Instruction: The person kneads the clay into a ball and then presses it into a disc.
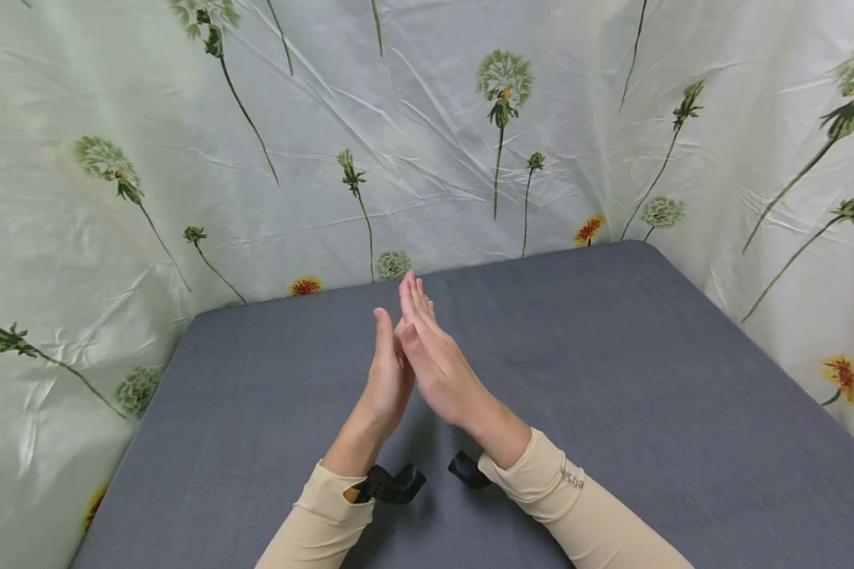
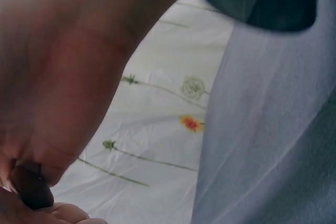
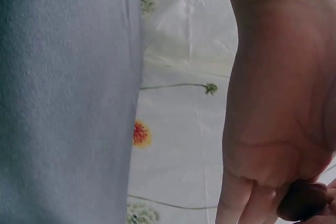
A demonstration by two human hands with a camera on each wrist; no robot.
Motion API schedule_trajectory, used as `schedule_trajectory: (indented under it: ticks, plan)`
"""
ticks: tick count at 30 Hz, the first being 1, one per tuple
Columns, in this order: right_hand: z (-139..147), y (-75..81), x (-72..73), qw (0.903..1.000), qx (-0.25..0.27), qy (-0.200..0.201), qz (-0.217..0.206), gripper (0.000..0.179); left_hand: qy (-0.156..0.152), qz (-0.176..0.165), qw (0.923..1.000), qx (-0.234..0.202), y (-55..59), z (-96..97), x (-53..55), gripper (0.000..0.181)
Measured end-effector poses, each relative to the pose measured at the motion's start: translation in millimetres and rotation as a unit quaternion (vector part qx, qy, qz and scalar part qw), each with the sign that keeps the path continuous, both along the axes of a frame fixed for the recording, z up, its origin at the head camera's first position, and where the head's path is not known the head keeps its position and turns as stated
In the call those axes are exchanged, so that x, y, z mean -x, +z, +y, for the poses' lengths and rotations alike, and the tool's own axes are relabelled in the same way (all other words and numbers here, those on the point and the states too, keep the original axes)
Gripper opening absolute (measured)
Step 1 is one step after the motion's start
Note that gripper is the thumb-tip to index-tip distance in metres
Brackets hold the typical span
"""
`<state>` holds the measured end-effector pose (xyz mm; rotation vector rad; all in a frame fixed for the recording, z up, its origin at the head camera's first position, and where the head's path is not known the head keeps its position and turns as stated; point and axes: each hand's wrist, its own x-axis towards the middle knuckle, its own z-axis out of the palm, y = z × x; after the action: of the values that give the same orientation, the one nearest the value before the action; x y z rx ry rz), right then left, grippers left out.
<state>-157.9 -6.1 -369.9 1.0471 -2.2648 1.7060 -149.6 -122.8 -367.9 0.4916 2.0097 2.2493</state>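
Above the grey table (image 1: 576,379), the left hand (image 1: 388,383) and the right hand (image 1: 441,367) lean together, palms facing, with their fingers straight and pointing away. A small, dark brown, rounded object (image 2: 32,187) sits between them near the bases of the fingers. It shows in both wrist views, and in the right wrist view this dark object (image 3: 303,201) touches the palm side of the right hand. The head view hides it behind the hands. Its exact kind cannot be told.
Black wrist cameras (image 1: 396,484) stick out below both wrists, close to each other. A pale curtain (image 1: 427,142) printed with dandelions hangs behind the table's far edge and along its sides.
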Motion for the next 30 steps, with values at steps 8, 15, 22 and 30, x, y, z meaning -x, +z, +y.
schedule_trajectory:
  ticks: [8, 15, 22, 30]
  plan:
    - [11, 3.9, 12.2, 0.9994, 0.005, -0.036, 0.002, 0.094, -0.033, -0.015, 0.9986, 0.040, 4.4, 10.3, -13.3, 0.092]
    - [21, 2.0, 23.1, 0.9979, 0.018, -0.058, -0.025, 0.097, -0.055, -0.010, 0.9957, 0.074, 12.4, 17.5, -24.0, 0.094]
    - [24, -0.8, 27.1, 0.9965, 0.025, -0.063, -0.048, 0.099, -0.049, -0.026, 0.9945, 0.089, 17.9, 19.0, -30.1, 0.093]
    - [24, -3.3, 29.0, 0.9949, 0.033, -0.065, -0.070, 0.100, -0.046, -0.021, 0.9956, 0.079, 25.0, 18.4, -34.3, 0.089]
